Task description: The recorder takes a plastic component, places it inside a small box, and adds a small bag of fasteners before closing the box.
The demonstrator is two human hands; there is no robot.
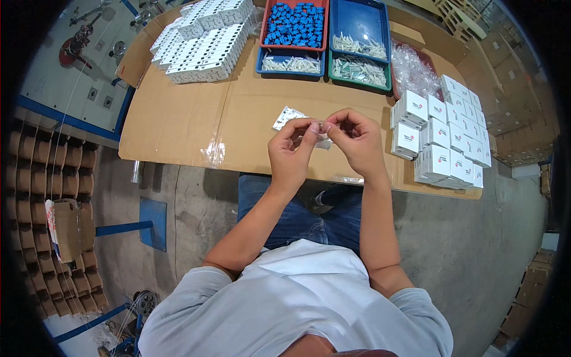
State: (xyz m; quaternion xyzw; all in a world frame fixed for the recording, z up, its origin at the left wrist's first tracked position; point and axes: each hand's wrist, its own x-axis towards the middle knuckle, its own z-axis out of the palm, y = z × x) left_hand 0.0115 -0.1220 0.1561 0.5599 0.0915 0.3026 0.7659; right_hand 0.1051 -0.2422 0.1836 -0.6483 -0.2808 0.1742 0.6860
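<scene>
My left hand (290,152) and my right hand (361,141) meet over the cardboard-covered table, close to its front edge. Thumbs and fingertips of both are pinched together on a small, see-through piece of plastic (324,144), which looks like a little clear bag. Part of it hangs below the fingers; what it contains, if anything, is too small to tell. Just behind my left hand lies a flat white piece with small dark holes (286,117), partly covered by my fingers.
White pieces with dark holes (205,41) are stacked at the back left. Behind my hands stand a red tray of blue parts (295,25) and blue and green trays of whitish slim parts (359,70). Clear bags (414,68) fill another tray; small white boxes (440,140) pile up right.
</scene>
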